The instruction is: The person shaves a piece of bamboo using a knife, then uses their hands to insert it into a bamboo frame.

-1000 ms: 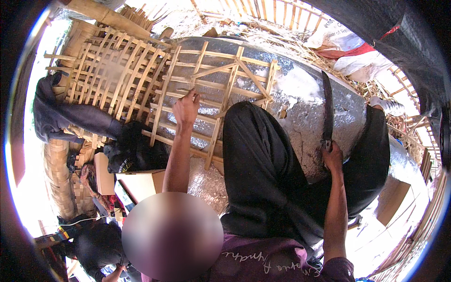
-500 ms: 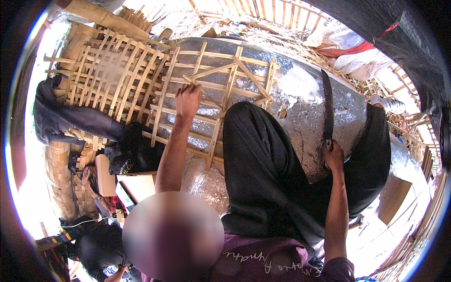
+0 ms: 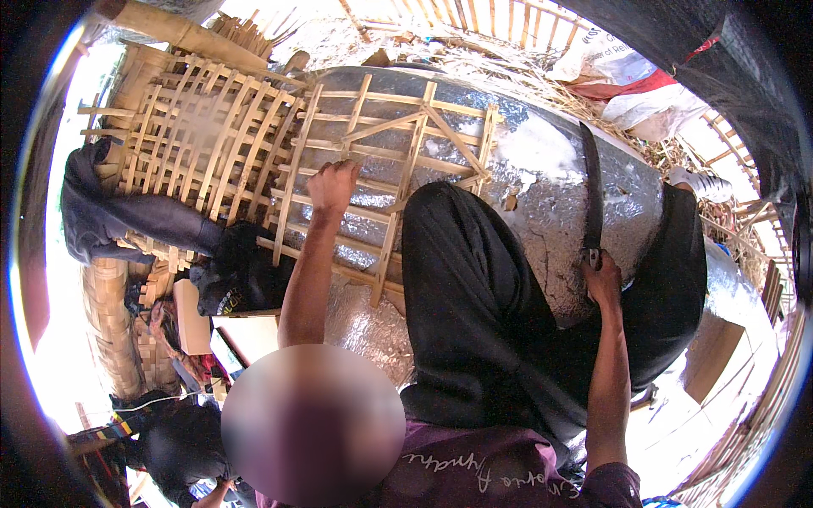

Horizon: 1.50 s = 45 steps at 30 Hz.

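Observation:
My left hand is closed, with its fingers curled at the lower end of a thin bamboo slat. That slat belongs to an open bamboo lattice lying in front of me; its joint under the fingers is hidden. Wrapped round the handle of a machete, my right hand is closed low between my knees. The long dark blade points away from me, over a silvery foil-like sheet. Two diagonal slats meet near the lattice's far right part.
A denser woven bamboo panel lies to the left, beside a thick bamboo pole. Dark clothing lies over its near edge. White sacks and straw are at the far right. Another person is at the lower left.
My left hand has drawn slightly toward me and to the left, away from the diagonal slat's end. My right hand and the machete have stayed nearly still.

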Motion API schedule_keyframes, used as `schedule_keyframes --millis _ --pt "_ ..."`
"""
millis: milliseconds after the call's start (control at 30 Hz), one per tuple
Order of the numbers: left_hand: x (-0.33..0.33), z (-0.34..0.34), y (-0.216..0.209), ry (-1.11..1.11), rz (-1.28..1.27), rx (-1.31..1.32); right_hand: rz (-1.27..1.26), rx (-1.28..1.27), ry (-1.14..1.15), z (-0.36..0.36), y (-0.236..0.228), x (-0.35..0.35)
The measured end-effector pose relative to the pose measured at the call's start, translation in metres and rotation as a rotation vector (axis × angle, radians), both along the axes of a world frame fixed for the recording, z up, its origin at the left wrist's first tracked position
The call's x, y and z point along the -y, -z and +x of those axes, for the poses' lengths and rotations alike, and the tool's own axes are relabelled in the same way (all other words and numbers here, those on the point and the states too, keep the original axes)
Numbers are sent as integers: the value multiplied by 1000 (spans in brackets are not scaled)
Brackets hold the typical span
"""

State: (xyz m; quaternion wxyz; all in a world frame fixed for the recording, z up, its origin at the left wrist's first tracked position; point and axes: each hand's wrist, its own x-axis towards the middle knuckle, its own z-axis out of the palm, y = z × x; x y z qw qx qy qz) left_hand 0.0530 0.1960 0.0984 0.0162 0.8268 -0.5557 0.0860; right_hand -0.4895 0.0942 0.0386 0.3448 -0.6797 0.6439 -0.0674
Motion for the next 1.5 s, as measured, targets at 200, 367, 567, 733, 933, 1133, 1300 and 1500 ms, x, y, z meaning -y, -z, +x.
schedule_keyframes --millis 200,367,567,733,933,1133,1300,1500 --pt "1 -22 5 117 -94 35 -28 7 -1 0 1 0" --pt "-3 -35 16 -18 9 -182 5 22 17 -2 5 1" --pt "-2 -40 38 -202 -67 -425 -44 14 -13 -4 5 0" --pt "-5 -18 66 -210 -413 -855 -28 -14 -17 -5 9 1" --pt "-12 -7 80 -384 -584 -1321 41 -23 -5 5 -5 2" --pt "-5 -31 77 -439 -649 -1338 -9 -36 -29 -9 16 4" --pt "-11 -40 62 -555 -690 -1470 -62 -49 -44 -8 18 1" --pt "0 -36 65 -527 -716 -1357 -62 26 -27 -6 10 -1"
